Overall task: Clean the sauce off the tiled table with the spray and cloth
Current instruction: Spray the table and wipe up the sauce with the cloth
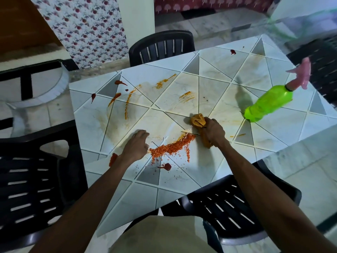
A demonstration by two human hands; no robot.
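The person's two bare forearms reach from the near edge over the tiled table (217, 77). The left hand (136, 147) rests on the tiles close to the near edge, its fingers loosely bent with the tips on the surface and nothing in them. The right hand (214, 131) is closed in a fist round a bunched, orange-stained cloth (197, 121), which sticks out of both ends of the grip and touches the tabletop near its middle.

Between the two hands lies a grainy orange-red smear of sauce (173, 147). A red blob (166, 167) sits nearer the near edge, and another (113, 159) lies beside the left wrist. Orange and red streaks (116, 97) mark the tiles towards the far left corner. A small dark red spot (233, 51) lies close to the far edge.

The green spray bottle (268, 105) with its pink trigger head is near the right edge, base on the table, tilted towards the far right corner.

Black plastic chairs stand at the far edge (161, 46), the left edge (27, 179) and the near edge (237, 212).
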